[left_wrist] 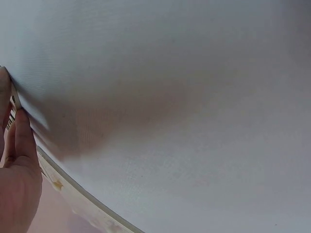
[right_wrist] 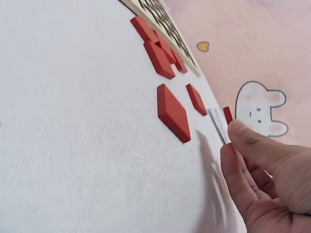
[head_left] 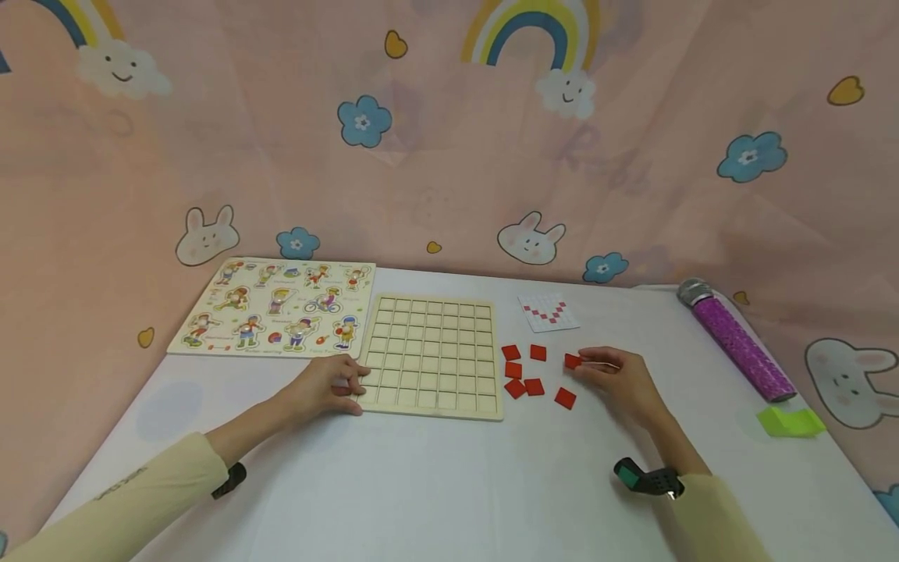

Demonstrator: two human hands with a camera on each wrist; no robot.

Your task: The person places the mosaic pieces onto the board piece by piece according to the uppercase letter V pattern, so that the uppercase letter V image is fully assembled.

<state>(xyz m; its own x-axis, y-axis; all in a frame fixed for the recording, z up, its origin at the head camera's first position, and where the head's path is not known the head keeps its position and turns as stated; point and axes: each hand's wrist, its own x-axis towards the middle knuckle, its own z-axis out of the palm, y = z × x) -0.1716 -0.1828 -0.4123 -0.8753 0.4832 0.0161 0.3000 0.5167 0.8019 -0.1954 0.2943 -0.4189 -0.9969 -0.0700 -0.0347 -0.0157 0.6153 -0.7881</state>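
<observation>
A pale wooden grid board (head_left: pixel 431 355) with square recesses lies at the middle of the table. My left hand (head_left: pixel 335 384) grips its near left corner, thumb at the front edge and fingers bent along the left side. In the left wrist view the fingers (left_wrist: pixel 24 138) close on the board's edge. My right hand (head_left: pixel 621 378) pinches a red square tile (head_left: pixel 572 361) between thumb and fingertips, and the tile (right_wrist: pixel 228 114) shows above the table in the right wrist view. Several more red tiles (head_left: pixel 534 386) lie flat between the board and this hand.
A white pattern card (head_left: pixel 551 314) with red squares lies behind the tiles. At the back left sits a picture puzzle board (head_left: pixel 274 297). A purple glitter microphone (head_left: pixel 740 343) and a green paper piece (head_left: pixel 791 421) lie at the right. A pink printed curtain (head_left: pixel 435 172) hangs behind the table.
</observation>
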